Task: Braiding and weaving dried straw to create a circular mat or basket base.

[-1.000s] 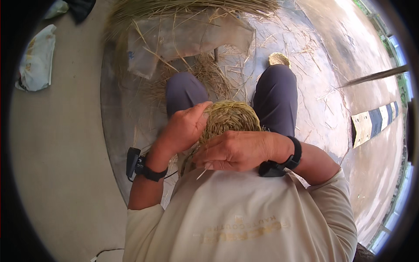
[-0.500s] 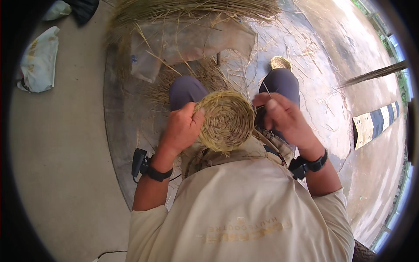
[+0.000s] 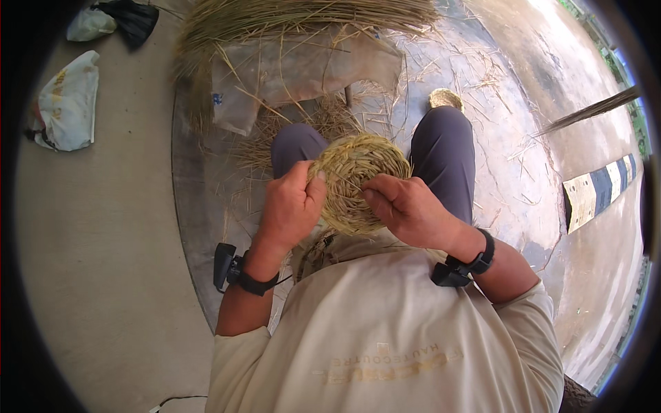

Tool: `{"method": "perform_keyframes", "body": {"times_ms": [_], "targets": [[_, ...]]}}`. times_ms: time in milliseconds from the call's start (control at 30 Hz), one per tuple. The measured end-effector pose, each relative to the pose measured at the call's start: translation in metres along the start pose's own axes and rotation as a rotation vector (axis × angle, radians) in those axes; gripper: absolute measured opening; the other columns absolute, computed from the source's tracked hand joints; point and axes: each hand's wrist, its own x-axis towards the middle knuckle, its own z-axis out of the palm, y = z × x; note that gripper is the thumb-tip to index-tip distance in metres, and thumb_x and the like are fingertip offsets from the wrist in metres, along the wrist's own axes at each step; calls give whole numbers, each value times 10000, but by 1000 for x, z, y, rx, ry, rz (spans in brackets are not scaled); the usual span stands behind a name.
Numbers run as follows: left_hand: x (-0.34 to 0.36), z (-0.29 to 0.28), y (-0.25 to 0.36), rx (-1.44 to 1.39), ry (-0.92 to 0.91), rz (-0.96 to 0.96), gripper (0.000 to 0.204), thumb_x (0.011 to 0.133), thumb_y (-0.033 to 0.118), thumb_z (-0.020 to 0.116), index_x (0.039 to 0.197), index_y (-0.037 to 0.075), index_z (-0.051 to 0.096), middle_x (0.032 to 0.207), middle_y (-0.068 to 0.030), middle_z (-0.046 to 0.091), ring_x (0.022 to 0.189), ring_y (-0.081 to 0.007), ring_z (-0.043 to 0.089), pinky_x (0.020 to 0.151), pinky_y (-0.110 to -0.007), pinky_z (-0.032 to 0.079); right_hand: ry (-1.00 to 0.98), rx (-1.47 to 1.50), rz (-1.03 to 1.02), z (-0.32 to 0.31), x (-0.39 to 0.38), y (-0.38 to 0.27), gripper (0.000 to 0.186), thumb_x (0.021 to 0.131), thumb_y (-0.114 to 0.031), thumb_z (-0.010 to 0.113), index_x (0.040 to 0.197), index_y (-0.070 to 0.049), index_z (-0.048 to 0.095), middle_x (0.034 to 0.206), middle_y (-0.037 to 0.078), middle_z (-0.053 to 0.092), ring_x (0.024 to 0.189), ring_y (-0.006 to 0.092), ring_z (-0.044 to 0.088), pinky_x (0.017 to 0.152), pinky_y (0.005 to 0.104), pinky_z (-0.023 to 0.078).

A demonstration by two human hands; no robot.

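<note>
A round, shallow basket [image 3: 344,206] of coiled, woven straw sits over my lap, its hollow inside facing up. My left hand [image 3: 292,206] grips its left rim, thumb on the inside and the other fingers mostly hidden behind. Over the right part of the basket's inside, my right hand [image 3: 406,206] is closed in a pinch. A thin, pale, needle-like piece seems to stick out at its fingertips, too fine to make out well. The right hand hides part of the weave and the lower right rim.
A thick bundle of dry straw [image 3: 310,17] lies on a plastic-covered support [image 3: 303,69] beyond my knees. A smaller straw basket [image 3: 446,98] rests on the ground past my right knee. Bags [image 3: 72,103] lie far left; a black-and-white striped block [image 3: 600,191] stands right.
My right hand has moved left from beside the basket to over its inside. The thin piece that stood up from its fingers now points toward the weave. The left hand keeps its hold.
</note>
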Motion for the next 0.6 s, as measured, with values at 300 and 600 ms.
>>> {"method": "perform_keyframes", "body": {"times_ms": [300,600], "targets": [[0,0,5,0,-21,0,199,1016,120,645,1152,-22,672,878,-260,730,841,-457,741,672,-461,572,3,-45,30,1,-2,-3,122,1026,-101,647,1092,-1,672,804,206,680,740,426,681,653,476,536],[-5,14,9,157,29,26,183,1000,109,664,1133,-16,677,881,-260,725,829,-461,731,665,-490,565,15,40,54,5,7,-7,169,1027,-152,610,1031,9,663,815,272,676,768,487,668,688,541,538]]}}
